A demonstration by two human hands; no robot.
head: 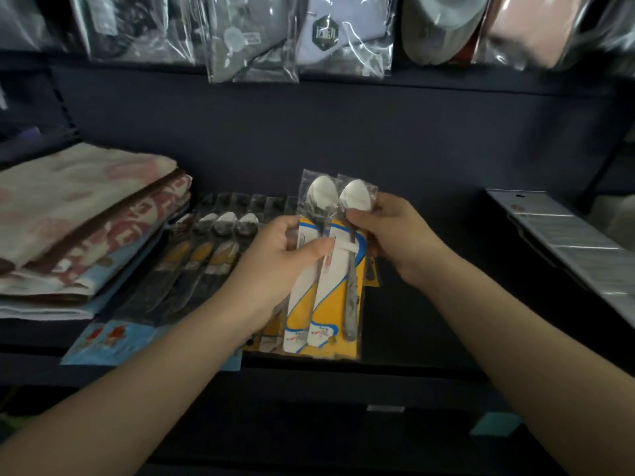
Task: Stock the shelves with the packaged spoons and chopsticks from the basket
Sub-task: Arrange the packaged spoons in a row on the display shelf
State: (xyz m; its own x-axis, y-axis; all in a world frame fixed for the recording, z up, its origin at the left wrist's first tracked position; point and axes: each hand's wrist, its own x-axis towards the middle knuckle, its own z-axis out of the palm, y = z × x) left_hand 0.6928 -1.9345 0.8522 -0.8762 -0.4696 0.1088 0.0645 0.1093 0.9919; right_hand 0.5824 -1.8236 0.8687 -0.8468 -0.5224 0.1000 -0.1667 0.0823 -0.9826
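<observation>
Left hand closed on spoon packs, right hand pinching bowl end of same packs, held above shelf beside shelved spoon row. Risk: slick plastic sleeves sliding apart, fanning, dropping crooked onto row.

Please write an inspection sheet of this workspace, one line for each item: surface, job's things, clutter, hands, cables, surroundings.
Surface: dark shelf, partly stocked.
Job's things: two spoon packs with yellow and white cards, held above the shelf; more packaged spoons lie in a row on the shelf to the left. Chopsticks and basket: nothing seen.
Clutter: folded towels stacked at the shelf's left; grey flat packs at the right.
Hands: left hand grips the left pack at mid-length; right hand pinches the right pack near the spoon bowl.
Cables: nothing seen.
Surroundings: bagged goods hang above the shelf; dark back panel behind.
</observation>
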